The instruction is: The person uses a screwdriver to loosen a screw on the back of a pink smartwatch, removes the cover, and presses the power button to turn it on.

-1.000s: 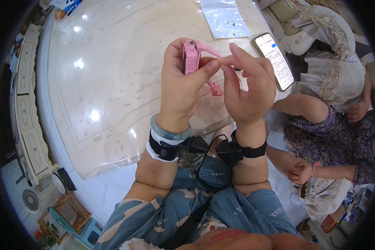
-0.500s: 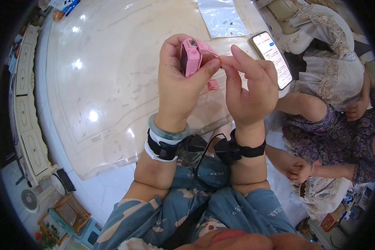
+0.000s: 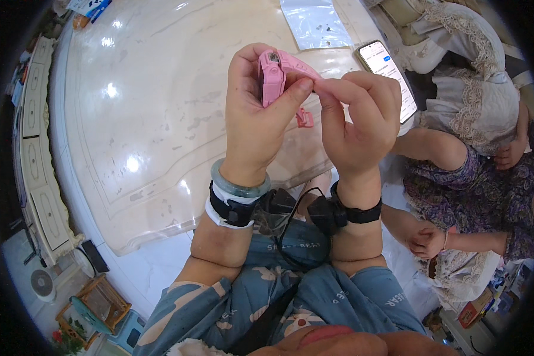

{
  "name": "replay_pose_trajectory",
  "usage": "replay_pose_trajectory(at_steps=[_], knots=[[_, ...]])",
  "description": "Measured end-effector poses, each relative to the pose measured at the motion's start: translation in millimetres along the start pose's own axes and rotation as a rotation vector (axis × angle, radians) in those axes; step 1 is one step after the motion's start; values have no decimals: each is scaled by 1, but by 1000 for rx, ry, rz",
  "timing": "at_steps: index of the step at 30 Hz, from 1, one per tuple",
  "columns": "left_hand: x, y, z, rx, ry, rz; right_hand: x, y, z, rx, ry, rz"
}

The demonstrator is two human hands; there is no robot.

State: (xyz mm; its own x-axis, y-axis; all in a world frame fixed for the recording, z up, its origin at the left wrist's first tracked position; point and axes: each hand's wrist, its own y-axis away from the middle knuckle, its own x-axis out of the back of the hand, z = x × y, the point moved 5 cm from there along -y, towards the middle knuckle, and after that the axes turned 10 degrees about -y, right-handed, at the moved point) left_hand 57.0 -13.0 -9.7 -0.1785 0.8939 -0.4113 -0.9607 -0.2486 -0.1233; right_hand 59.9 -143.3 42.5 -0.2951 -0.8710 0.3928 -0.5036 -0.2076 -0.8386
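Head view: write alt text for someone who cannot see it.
A person's left hand holds a pink watch above a pale table while the right hand pinches its strap. A lit phone and a clear plastic bag lie nearby.

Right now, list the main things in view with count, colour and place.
Watch: one, pink, upper centre
Table: one, cream, centre
Plastic bag: one, clear, table's far right
Phone: one, white screen, table's right edge
Lace covers: several, cream, right
Seated person: one, purple-patterned clothing, right
Cabinet: one, cream, far left
Fan: one, grey, lower left
Bangle: one, green, left wrist
Left hand: one, bare, holding watch
Right hand: one, bare, pinching watch strap
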Motion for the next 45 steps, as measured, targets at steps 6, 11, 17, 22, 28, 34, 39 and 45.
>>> replay_pose_trajectory(at_steps=[6, 11, 17, 22, 28, 34, 39, 45], knots=[[2, 0, 3, -63, -124, 44, -3, 0, 2, 22, -21, -17], [1, 1, 5, -15, -116, 59, -5, 0, 2, -2, -24, -27], [0, 1, 6, -32, -100, 30, -3, 5, 12, -175, -181, 2], [0, 2, 8, -103, -270, 4, 4, 6, 15, -367, -435, 106], [-10, 9, 17, -477, -601, -161, 27, -11, -2, -190, -307, 35], [-20, 12, 21, -469, -537, -225, 33, -23, -15, -45, -232, -153], [-21, 12, 19, -398, -513, -304, 35, -24, -14, -20, -259, -202], [-22, 14, 15, -322, -494, -371, 40, -26, -17, 28, -184, -260]])
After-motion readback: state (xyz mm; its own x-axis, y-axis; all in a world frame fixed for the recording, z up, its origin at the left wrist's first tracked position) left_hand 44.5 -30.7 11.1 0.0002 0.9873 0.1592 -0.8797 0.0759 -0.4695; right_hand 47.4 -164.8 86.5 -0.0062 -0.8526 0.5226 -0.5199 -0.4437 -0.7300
